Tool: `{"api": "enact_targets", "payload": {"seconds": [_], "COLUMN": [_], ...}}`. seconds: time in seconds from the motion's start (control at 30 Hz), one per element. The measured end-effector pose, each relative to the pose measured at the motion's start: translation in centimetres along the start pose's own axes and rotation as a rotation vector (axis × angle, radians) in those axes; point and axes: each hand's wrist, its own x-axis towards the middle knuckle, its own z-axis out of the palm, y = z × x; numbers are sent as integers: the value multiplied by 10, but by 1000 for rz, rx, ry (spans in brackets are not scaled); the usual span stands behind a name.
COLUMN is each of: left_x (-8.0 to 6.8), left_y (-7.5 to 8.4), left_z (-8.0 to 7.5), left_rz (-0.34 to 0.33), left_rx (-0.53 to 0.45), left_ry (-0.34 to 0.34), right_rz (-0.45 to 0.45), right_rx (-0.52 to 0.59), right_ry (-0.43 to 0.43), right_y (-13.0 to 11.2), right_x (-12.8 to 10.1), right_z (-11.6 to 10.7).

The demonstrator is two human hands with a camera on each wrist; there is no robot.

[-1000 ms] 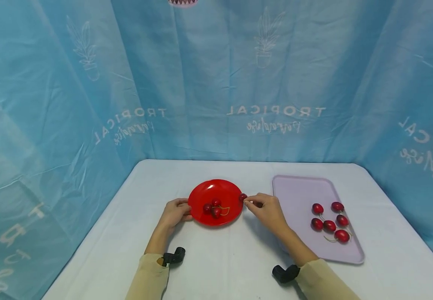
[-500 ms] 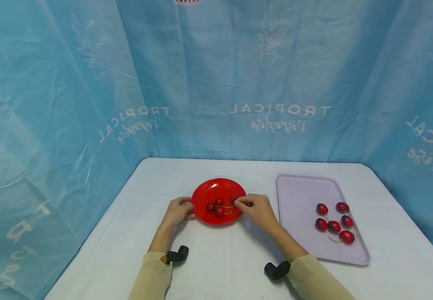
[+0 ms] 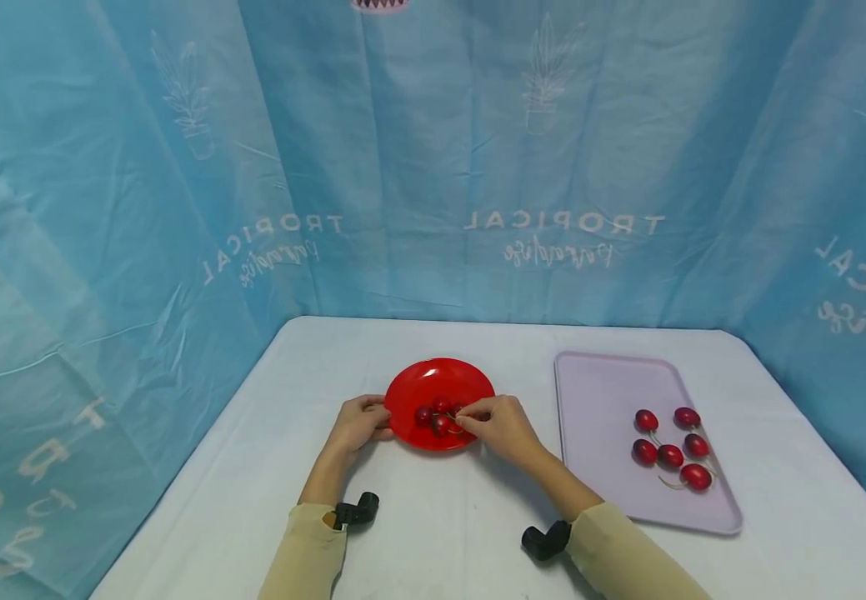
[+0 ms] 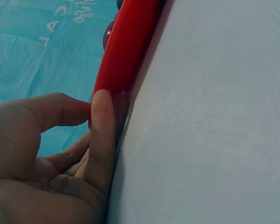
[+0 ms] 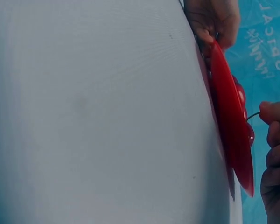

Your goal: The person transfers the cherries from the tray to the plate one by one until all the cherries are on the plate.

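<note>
Red and glossy, a round cherry (image 3: 458, 409) sits by the right hand (image 3: 503, 427), which I see remotely pinching its thin stem (image 5: 253, 115). It has just come inward from the right rim of the round red plate (image 3: 433, 375), joining three other cherries (image 3: 442, 426): four together, I judge. The left hand (image 3: 355, 427) grips the plate's left rim. Right of the plate, a rectangular lilac tray (image 3: 590, 400) holds six more cherries (image 3: 670, 457).

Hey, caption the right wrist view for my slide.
Right hand pinches a cherry stem above the red plate while the left hand grips its edge.
</note>
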Motion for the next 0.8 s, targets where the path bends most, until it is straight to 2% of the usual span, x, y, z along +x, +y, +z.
{"api": "enact_targets", "payload": {"seconds": [0.17, 0.3, 0.8], "left_x": [-1, 0, 2], "left_y": [2, 3, 0], "left_z": [1, 2, 3], "left_rz": [-7, -5, -28], "left_rx": [12, 18, 16], "left_ry": [23, 0, 7], "right_rz": [19, 57, 106], "right_rx": [4, 16, 56], "right_ry": [-41, -31, -45], "right_y": [1, -1, 2], "right_x": [-1, -4, -20], "right_z": [0, -5, -32]}}
